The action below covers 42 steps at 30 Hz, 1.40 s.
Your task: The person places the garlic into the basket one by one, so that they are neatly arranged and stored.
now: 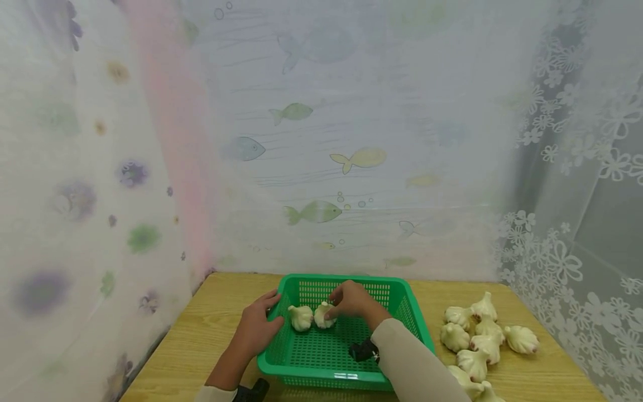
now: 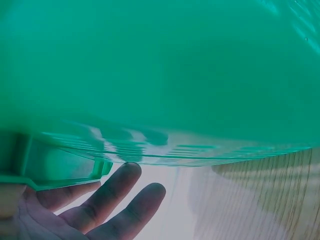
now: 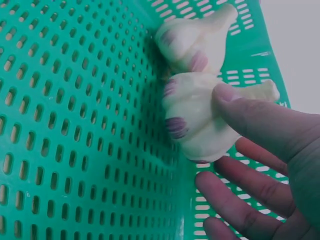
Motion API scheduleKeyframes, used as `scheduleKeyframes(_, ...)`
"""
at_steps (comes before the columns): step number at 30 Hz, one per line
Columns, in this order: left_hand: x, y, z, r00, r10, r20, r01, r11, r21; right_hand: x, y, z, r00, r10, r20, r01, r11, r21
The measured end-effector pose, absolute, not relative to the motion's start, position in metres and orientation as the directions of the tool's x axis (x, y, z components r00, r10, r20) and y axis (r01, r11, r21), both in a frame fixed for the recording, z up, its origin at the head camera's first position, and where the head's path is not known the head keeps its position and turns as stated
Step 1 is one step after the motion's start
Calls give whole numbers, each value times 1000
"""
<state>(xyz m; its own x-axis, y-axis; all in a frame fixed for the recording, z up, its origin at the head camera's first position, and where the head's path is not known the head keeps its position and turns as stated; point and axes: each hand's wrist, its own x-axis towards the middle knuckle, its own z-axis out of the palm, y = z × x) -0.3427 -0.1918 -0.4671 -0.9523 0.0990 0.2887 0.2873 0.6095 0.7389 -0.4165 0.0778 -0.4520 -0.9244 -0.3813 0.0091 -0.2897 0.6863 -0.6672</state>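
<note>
A green plastic basket (image 1: 311,373) with slotted walls stands on the wooden table. My left hand (image 1: 255,328) holds its left rim, the thumb over the edge; in the left wrist view the fingers (image 2: 107,200) lie outside the wall, below the rim. Inside the basket, my right hand (image 1: 354,301) pinches a garlic bulb (image 3: 197,117) between thumb and fingers. Another garlic bulb (image 1: 301,318) sits beside it on the left. Both bulbs are whitish with purple streaks, and in the right wrist view they touch or nearly touch.
Several more garlic bulbs (image 1: 486,339) lie in a loose group on the table (image 1: 201,335), right of the basket. A curtain (image 1: 351,111) printed with fish hangs behind the table, with flowered sheets at both sides.
</note>
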Motion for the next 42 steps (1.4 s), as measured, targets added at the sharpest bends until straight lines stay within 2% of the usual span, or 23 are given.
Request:
scheduleKeyframes(18, -341, -192, -465, -955, 99, 279, 280, 603, 747, -410, 76, -442, -916, -401, 9, -312, 698, -644)
scheduleKeyframes(42, -343, -193, -467, -955, 104, 279, 285, 595, 752, -376, 108, -380, -886, -435, 160, -429, 637, -640)
